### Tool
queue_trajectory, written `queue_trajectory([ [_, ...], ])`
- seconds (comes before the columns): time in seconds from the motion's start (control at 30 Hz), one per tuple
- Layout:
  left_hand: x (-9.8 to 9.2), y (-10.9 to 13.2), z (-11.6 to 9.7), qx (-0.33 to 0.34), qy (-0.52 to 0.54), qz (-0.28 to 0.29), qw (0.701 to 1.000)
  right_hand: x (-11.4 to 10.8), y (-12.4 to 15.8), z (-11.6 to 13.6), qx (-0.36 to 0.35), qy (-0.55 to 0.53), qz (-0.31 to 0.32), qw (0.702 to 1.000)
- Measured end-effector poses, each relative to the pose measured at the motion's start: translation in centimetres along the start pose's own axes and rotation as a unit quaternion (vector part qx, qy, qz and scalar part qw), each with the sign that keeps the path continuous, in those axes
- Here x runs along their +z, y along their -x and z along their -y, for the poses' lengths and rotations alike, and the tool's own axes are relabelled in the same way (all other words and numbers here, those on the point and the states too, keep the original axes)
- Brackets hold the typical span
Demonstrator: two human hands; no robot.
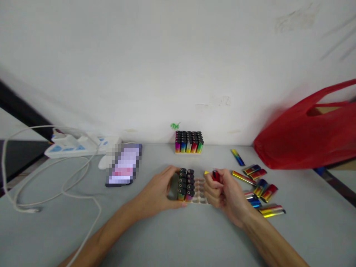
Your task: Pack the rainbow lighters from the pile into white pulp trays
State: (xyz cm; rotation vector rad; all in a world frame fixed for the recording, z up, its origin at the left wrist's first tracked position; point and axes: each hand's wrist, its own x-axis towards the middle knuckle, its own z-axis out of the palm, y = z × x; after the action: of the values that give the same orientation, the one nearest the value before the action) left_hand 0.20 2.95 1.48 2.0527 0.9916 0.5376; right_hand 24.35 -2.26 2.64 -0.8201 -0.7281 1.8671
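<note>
My left hand [160, 189] grips the left end of a pale tray [200, 194], thumb at the near side and fingers at the far side. Two columns of upright lighters with black tops [183, 185] fill the tray's left part. Bare sockets show to their right. Over the tray's right end, my right hand [225, 193] is closed round a lighter [216, 175] with a red and black end showing; a yellow end pokes out beyond the fingers. Most of that lighter is hidden. Several loose colourful lighters [269, 193] lie right of this hand.
A full block of upright lighters [189, 144] stands by the wall. To the right rests a red bag [306, 137]. On the left are a phone [125, 165], a white power strip [75, 146] and a looping white cable [65, 189].
</note>
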Motion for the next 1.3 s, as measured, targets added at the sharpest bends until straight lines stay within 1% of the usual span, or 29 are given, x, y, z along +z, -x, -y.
queue_trajectory([
  [0.13,-0.07,-0.05,-0.11,-0.002,0.003,-0.001,1.0,0.18,-0.19,-0.15,-0.005,-0.003,-0.018,1.0],
  [0.33,0.12,0.02,0.21,-0.003,0.033,-0.001,0.999,-0.02,-0.36,0.11,0.025,0.001,0.01,1.0],
  [0.43,0.36,0.17,0.43,-0.012,0.065,-0.005,0.998,-0.19,-0.33,0.18,0.024,0.015,0.002,1.0],
  [0.53,0.44,0.28,0.45,-0.017,0.072,0.0,0.997,-0.32,-0.33,0.12,0.029,0.028,-0.009,0.999],
  [0.7,0.35,0.34,0.3,-0.004,0.055,0.0,0.999,-0.2,-0.35,0.03,0.031,0.038,0.001,0.999],
  [0.9,0.38,0.4,0.33,-0.007,0.065,0.006,0.998,0.09,-0.27,-0.02,0.032,0.057,-0.019,0.998],
  [1.03,0.36,0.34,0.34,-0.005,0.046,0.001,0.999,0.05,-0.35,-0.14,0.027,0.05,-0.017,0.998],
  [1.3,0.29,0.22,0.15,0.005,0.046,-0.002,0.999,0.07,-0.27,-0.19,0.023,0.052,-0.021,0.998],
])
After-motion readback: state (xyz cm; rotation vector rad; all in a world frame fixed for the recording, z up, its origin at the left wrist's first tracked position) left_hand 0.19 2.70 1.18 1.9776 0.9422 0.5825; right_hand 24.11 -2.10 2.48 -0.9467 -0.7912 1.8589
